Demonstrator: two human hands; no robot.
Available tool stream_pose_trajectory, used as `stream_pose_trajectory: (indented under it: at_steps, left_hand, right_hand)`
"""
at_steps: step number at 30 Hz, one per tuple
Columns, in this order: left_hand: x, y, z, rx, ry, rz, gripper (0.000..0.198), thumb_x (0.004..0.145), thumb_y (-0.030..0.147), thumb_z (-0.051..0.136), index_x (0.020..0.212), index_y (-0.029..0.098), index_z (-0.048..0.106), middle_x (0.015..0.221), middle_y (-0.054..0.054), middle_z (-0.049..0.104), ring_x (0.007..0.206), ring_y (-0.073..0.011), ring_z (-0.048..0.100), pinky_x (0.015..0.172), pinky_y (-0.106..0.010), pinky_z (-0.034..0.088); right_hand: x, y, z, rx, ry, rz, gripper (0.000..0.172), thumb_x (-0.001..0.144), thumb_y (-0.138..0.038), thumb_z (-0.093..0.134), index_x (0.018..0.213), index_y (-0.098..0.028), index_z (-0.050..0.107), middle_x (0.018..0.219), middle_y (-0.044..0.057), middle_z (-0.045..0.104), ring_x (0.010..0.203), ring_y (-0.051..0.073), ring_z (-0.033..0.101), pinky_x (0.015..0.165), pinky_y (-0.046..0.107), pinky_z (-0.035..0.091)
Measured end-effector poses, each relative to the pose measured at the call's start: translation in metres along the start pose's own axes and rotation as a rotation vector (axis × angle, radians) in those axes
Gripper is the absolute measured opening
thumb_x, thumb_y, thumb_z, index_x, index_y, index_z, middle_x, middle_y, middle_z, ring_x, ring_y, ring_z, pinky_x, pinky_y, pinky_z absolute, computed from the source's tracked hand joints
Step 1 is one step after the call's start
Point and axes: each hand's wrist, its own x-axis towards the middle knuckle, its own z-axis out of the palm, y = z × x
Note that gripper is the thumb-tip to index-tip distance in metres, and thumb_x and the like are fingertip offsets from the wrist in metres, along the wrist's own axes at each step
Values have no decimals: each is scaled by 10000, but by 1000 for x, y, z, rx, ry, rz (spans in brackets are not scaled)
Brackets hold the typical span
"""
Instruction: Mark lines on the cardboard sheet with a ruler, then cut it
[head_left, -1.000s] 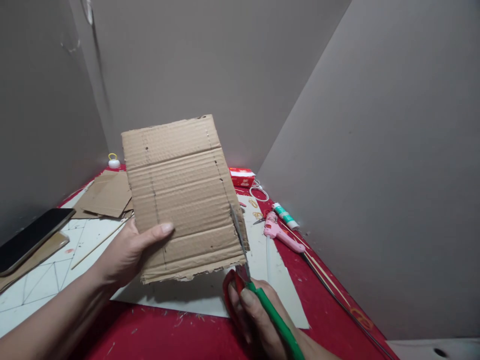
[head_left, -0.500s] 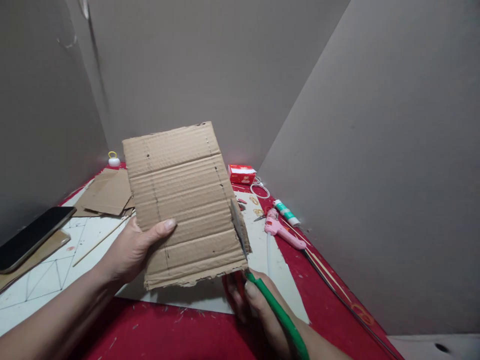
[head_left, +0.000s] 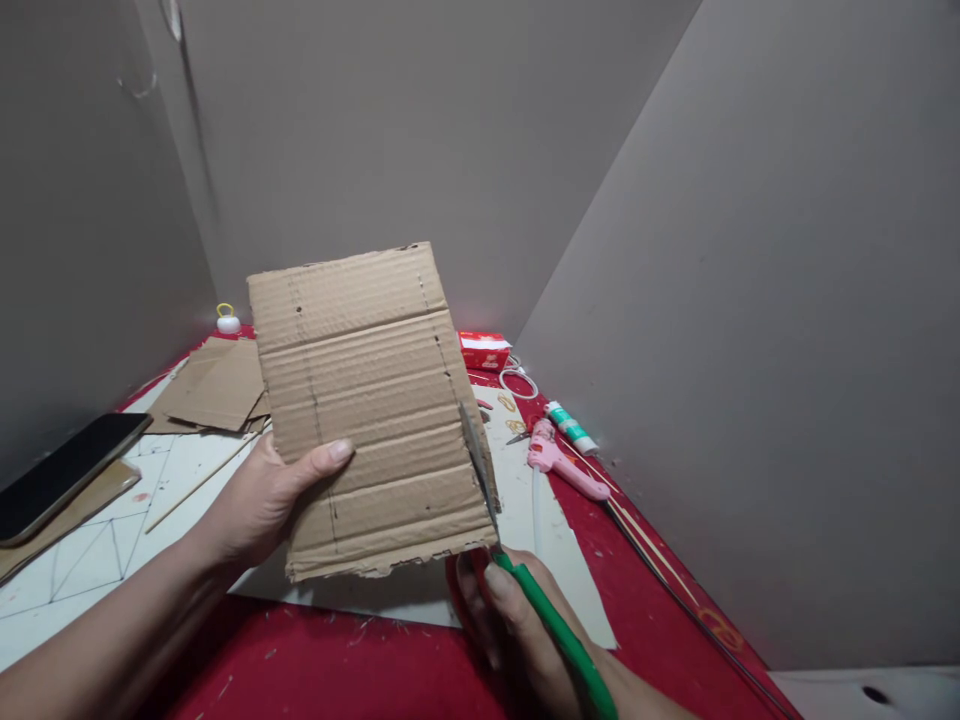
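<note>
My left hand (head_left: 277, 490) grips a piece of corrugated cardboard (head_left: 375, 400) by its left edge, thumb on the front face and fingers hidden behind. The cardboard is held up at a tilt, with dotted pen lines down both sides and a ragged bottom edge. In my right hand (head_left: 532, 610) is a pair of scissors (head_left: 555, 625) with green on the handle. One blade lies over the front of the cardboard near its lower right edge; the other blade is hidden behind. A narrow strip at the right edge stands a little apart from the sheet.
A pink glue gun (head_left: 562, 462) with a cable and a green-white tube (head_left: 571, 428) lie at right. Behind is a red tissue pack (head_left: 484, 350). Cardboard pieces (head_left: 217, 385), a phone (head_left: 71, 475) and a thin stick (head_left: 202, 482) rest at left on white paper (head_left: 150, 540) with drawn lines.
The cardboard's top right corner has shifted slightly to the right. The scissors have stayed at nearly the same spot on its lower right edge.
</note>
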Motion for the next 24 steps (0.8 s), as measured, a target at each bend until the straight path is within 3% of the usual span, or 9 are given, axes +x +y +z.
stream_pose_trajectory:
  at_steps: [10, 17, 24]
  left_hand:
    - [0, 0, -2, -7, -7, 12, 663, 755, 400, 820, 1353, 201, 617, 1265, -113, 715, 1145, -328, 682, 1021, -417, 532]
    - [-2, 0, 2, -16, -20, -30, 696, 732, 441, 824, 1345, 183, 620, 1256, -131, 716, 1138, -350, 682, 977, -446, 559]
    - [-5, 2, 5, -27, 59, -78, 616, 697, 416, 848, 1247, 197, 679, 1177, -98, 754, 1090, -326, 708, 944, -416, 573]
  right_hand:
    - [2, 5, 1, 18, 7, -30, 561, 969, -661, 362, 671, -203, 486, 460, -37, 416, 416, 96, 384, 425, 244, 270]
    - [7, -10, 0, -102, 49, -50, 551, 978, -659, 318, 720, -208, 499, 594, 5, 510, 556, 140, 476, 548, 276, 382]
    - [6, -12, -2, -114, -6, -44, 554, 971, -677, 308, 730, -221, 509, 532, -7, 483, 493, 137, 442, 479, 269, 349]
